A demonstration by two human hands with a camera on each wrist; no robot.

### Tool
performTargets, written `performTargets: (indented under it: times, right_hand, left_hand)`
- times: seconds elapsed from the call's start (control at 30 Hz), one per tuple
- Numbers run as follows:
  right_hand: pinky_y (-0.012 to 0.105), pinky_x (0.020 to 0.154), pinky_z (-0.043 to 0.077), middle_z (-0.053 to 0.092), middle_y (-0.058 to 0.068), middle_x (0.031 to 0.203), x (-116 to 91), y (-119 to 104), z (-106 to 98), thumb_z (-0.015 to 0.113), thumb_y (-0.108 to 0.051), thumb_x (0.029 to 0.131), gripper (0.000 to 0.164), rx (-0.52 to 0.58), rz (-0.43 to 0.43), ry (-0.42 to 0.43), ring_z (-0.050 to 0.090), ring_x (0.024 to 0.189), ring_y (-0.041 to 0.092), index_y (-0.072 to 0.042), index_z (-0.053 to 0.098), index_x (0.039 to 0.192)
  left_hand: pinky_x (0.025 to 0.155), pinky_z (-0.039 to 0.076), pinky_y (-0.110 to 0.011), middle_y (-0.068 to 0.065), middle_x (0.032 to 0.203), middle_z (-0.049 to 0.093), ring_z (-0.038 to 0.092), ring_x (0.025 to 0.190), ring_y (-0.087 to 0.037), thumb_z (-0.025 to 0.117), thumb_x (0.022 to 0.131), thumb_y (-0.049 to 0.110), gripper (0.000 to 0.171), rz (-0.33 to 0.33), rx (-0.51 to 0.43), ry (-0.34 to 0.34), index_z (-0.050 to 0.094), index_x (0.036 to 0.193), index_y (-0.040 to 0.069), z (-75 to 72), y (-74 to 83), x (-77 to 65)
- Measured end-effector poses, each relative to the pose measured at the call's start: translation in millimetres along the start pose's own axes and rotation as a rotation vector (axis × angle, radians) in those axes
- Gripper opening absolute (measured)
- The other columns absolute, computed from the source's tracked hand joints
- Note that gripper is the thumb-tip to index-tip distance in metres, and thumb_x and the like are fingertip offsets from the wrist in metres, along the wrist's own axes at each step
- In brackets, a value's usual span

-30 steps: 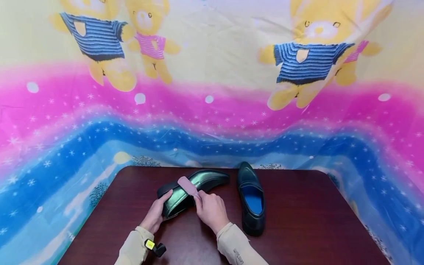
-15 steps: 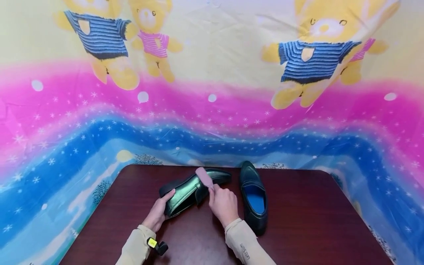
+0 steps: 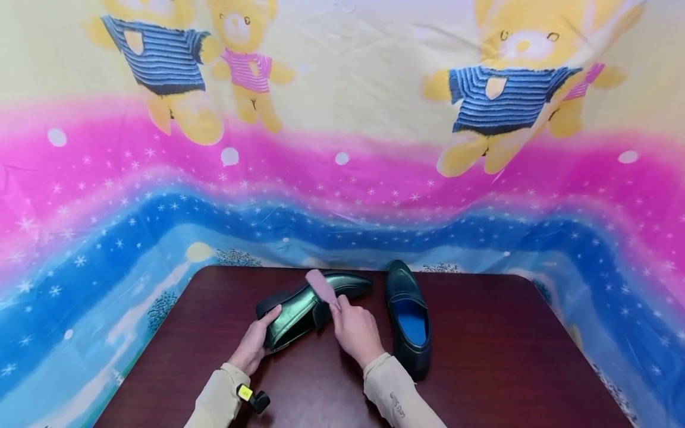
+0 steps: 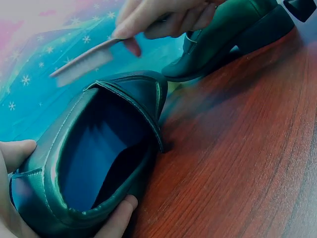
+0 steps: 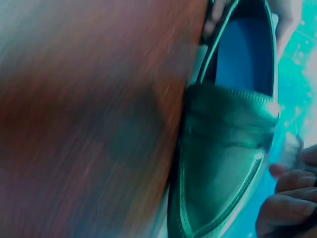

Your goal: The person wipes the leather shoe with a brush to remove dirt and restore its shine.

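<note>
A dark green leather loafer (image 3: pixel 293 316) lies tilted on its side on the table, toe to the right. My left hand (image 3: pixel 251 348) grips its heel end, the thumb on the outer side and fingers at the opening's rim in the left wrist view. My right hand (image 3: pixel 357 330) holds a pink brush (image 3: pixel 321 286) by its handle, over the loafer's upper side. Pale bristles (image 4: pixel 84 67) face the shoe in the left wrist view, slightly apart from it there. In the right wrist view the loafer's vamp (image 5: pixel 223 148) shows, with the brush mostly hidden.
A second loafer (image 3: pixel 409 321) with a blue insole stands upright to the right of my right hand, toe toward the back. The dark red-brown table (image 3: pixel 503 345) ends at a printed cloth backdrop (image 3: pixel 342 196) with bears and snowflakes.
The brush in my right hand went toward the loafer's toe, then came back slightly toward the heel. My left hand keeps its grip on the shoe.
</note>
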State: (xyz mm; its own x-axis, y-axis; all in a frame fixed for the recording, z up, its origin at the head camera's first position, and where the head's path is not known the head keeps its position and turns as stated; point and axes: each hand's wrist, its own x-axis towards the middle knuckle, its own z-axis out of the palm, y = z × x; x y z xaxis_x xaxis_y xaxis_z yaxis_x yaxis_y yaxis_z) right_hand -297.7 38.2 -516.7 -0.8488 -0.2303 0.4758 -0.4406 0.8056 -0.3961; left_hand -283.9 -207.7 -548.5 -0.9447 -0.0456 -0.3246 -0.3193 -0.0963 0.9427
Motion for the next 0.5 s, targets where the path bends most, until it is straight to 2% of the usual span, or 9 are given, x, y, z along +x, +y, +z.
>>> performTargets:
  times: [0.1,0.2,0.4,0.5]
  right_hand:
    - [0.03,0.047,0.033,0.04,-0.006,0.056,0,-9,4,0.061,-0.028,0.105,0.023,-0.012,-0.09,-0.02,0.043,0.047,0.015,-0.016,0.053,0.087]
    - [0.03,0.046,0.033,0.04,-0.007,0.056,0,-13,6,0.064,-0.029,0.103,0.026,-0.047,-0.125,-0.021,0.044,0.047,0.015,-0.018,0.053,0.082]
    - [0.029,0.046,0.033,0.04,-0.007,0.053,3,-10,7,0.065,-0.03,0.102,0.024,-0.067,-0.084,-0.006,0.041,0.045,0.014,-0.019,0.058,0.082]
    - [0.03,0.046,0.035,0.04,-0.006,0.053,2,-4,8,0.066,-0.031,0.102,0.021,-0.077,-0.06,0.003,0.044,0.045,0.015,-0.019,0.061,0.085]
  left_hand:
    - [0.088,0.057,-0.038,-0.015,0.127,0.062,0.067,0.101,-0.02,0.061,0.095,0.066,0.084,-0.006,-0.004,0.01,0.045,0.145,0.001,0.4,0.1,1.1]
    - [0.088,0.057,-0.039,-0.017,0.128,0.062,0.067,0.1,-0.02,0.062,0.094,0.066,0.085,-0.012,-0.004,0.019,0.044,0.146,0.0,0.4,-0.7,0.9]
    - [0.086,0.058,-0.039,-0.015,0.123,0.065,0.068,0.096,-0.02,0.063,0.094,0.065,0.084,-0.011,-0.006,0.019,0.045,0.145,0.0,-1.2,-1.4,-0.6]
    - [0.086,0.058,-0.039,-0.014,0.121,0.066,0.069,0.096,-0.02,0.063,0.094,0.066,0.085,-0.01,-0.005,0.01,0.045,0.145,0.001,-1.1,-1.2,-0.7]
